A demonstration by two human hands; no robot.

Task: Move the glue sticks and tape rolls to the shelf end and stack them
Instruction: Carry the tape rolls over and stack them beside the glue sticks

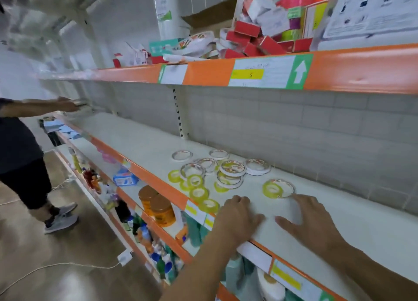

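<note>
Several tape rolls lie scattered on the white middle shelf (144, 140). White patterned rolls (231, 168) cluster toward the back, and small yellow-green rolls (199, 193) lie near the front edge. One yellow-green roll (273, 189) leans on a white roll just beyond my right hand. My left hand (237, 219) lies on the shelf near the front edge with its fingers bent, holding nothing that I can see. My right hand (309, 219) hovers flat over the shelf, fingers spread, its fingertip close to that yellow-green roll. No glue sticks are identifiable on this shelf.
Another person (20, 151) stands at the left, reaching an arm to the shelf's far end. The upper orange-edged shelf (362, 67) holds red and white boxes (255, 40). Lower shelves carry orange jars (158, 207) and bottles (144, 233). A white cable (56, 265) runs across the floor.
</note>
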